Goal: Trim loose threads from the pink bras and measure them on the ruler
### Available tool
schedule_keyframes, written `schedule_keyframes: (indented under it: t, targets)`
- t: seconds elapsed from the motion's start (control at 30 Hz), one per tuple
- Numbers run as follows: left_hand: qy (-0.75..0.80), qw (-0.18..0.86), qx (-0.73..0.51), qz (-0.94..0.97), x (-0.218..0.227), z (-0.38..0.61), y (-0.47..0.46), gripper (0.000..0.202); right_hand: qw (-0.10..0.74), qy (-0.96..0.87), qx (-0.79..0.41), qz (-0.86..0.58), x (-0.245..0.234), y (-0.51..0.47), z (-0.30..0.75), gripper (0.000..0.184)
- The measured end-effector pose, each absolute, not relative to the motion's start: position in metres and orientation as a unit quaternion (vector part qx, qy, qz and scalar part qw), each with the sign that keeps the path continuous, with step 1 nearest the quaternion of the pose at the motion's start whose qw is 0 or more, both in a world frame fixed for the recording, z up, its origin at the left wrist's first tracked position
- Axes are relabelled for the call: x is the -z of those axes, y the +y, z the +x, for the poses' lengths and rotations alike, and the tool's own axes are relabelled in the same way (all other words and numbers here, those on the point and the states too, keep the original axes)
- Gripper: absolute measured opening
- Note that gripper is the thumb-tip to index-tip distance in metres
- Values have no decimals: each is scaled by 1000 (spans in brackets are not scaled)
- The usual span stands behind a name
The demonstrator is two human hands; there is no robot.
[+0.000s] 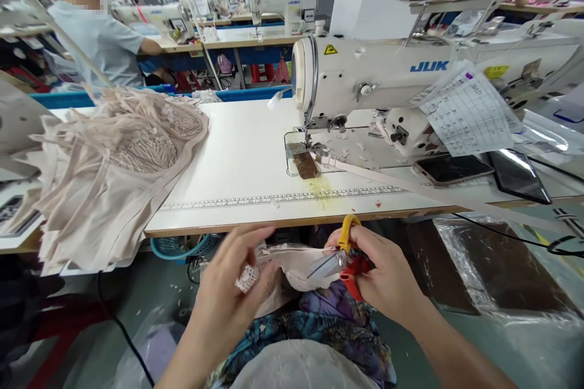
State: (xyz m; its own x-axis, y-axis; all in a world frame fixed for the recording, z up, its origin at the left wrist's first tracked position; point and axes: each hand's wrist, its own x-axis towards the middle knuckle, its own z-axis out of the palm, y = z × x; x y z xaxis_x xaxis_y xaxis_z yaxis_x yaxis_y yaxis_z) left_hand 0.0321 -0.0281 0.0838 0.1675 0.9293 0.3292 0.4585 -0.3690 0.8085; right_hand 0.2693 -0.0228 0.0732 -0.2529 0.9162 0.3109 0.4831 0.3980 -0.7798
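White counter (237,158) spans upper frame. Juki sewing machine (410,85) at 1 o'clock on counter. Heap of beige lace garments (109,164) at 9 o'clock, draped over counter's left end. Lace-trimmed beige garment piece (292,267) below counter edge, over lap, between both hands. Left hand (232,292) pinches its lace edge. Right hand (387,279) grips yellow-and-red thread snips (344,255), blades touching fabric.

Lacy cloth piece (292,267), metal-bladed plastic-handled snips (340,258), matt laminate table (241,158)
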Motion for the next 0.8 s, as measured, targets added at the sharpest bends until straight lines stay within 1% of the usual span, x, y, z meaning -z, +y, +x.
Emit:
schedule_keyframes:
  t: [0.1, 0.13, 0.2, 0.27, 0.4, 0.5, 0.63, 0.7, 0.8]
  targets:
    - [426, 347, -341, 763, -91, 44, -23, 44, 387, -782, -225, -434, -72, -20, 261, 14]
    - [413, 369, -314, 771, -90, 49, -20, 43, 384, -787, -212, -433, -72, -19, 259, 14]
    - [401, 401, -275, 777, -85, 57, -11, 32, 382, -792, -201, -432, -72, -18, 257, 13]
    - [398, 433, -256, 767, -83, 59, -2, 20, 390, -786, -214, -429, -72, -17, 259, 15]
    - [408, 514, -260, 708, -84, 55, 8, 17, 424, -744, -314, -410, -72, -14, 265, 24]
    - [408, 573, -279, 654, -82, 53, 10, 21, 427, -715, -370, -412, -72, -11, 267, 20]
    - [395, 625, -302, 602, -75, 52, 9, 33, 421, -696, -397, -425, -68, -8, 266, 12]
    - [384, 644, -311, 584, -72, 52, 9, 39, 419, -689, -404, -431, -65, -6, 266, 12]
    - [372, 652, -320, 578, -69, 51, 10, 36, 414, -686, -407, -439, -61, -4, 266, 14]
